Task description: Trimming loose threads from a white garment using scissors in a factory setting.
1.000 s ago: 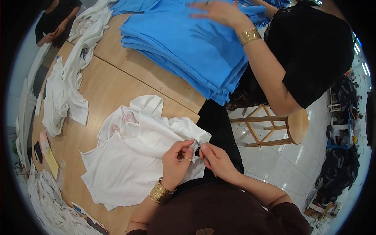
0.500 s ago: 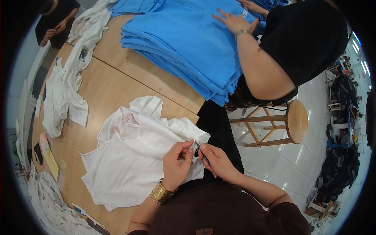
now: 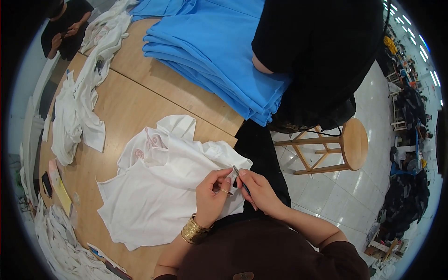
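Note:
A white shirt point(image 3: 158, 196) with a pinkish print lies spread on the wooden table in front of me, its near right edge lifted at my hands. My left hand point(image 3: 212, 192) wears a wide gold cuff at the wrist and pinches that edge between thumb and fingers. Close beside it, my right hand point(image 3: 257, 190) is closed around small thread snips point(image 3: 236, 171). Their metal tip points up and away from me, next to the pinched cloth; a dark handle runs under my fingers. Whether the blades touch the fabric is too small to tell.
A tall stack of blue garments point(image 3: 210, 60) lies across the table, with a co-worker in black point(image 3: 322, 51) leaning over it. White garments point(image 3: 77, 116) line the left side. A wooden stool point(image 3: 353, 143) stands at the right. Another person point(image 3: 67, 30) is at far left.
The co-worker has leaned further left over the blue stack, so their hands are now hidden. My hands and the white shirt have barely shifted.

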A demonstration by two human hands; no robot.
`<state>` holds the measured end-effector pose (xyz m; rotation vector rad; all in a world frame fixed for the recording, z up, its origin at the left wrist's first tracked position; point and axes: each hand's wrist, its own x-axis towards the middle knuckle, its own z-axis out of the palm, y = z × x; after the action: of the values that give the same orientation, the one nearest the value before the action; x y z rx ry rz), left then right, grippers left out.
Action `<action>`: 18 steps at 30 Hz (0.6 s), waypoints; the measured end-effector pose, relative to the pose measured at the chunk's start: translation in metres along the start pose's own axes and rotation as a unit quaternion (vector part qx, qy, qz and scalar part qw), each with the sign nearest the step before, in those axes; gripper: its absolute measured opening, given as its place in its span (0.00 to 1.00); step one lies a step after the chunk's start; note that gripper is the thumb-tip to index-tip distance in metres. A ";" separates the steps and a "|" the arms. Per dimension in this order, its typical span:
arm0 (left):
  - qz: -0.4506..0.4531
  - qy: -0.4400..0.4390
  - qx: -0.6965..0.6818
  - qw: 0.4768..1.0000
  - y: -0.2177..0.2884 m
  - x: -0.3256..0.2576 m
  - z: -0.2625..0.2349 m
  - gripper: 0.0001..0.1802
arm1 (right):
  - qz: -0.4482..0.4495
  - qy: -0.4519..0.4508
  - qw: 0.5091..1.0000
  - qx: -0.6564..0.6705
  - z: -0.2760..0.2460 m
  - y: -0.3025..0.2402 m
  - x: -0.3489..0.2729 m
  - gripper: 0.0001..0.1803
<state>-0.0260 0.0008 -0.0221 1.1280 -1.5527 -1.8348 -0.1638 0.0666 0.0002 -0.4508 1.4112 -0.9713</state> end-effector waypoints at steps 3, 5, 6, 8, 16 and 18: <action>-0.010 0.003 -0.017 1.000 0.002 0.001 0.000 0.13 | 0.006 0.001 1.000 -0.011 -0.002 0.002 -0.003 0.22; -0.014 0.003 -0.018 1.000 0.004 0.001 0.001 0.13 | 0.005 0.000 1.000 -0.015 -0.003 0.003 -0.003 0.22; -0.015 0.002 -0.018 1.000 0.004 0.001 0.001 0.13 | 0.003 -0.002 1.000 -0.018 -0.003 0.003 -0.003 0.22; -0.016 0.001 -0.018 1.000 0.005 0.001 0.001 0.13 | -0.002 -0.001 1.000 -0.023 -0.003 0.004 -0.004 0.22; -0.010 0.005 -0.021 1.000 0.002 0.000 0.001 0.13 | -0.004 0.000 1.000 -0.031 -0.003 0.004 -0.005 0.22; -0.005 0.005 -0.013 1.000 0.001 0.000 0.001 0.13 | -0.010 0.002 0.999 -0.038 -0.004 0.004 -0.004 0.22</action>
<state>-0.0272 0.0008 -0.0208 1.1331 -1.5165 -1.8466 -0.1658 0.0732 -0.0011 -0.5201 1.4528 -0.9367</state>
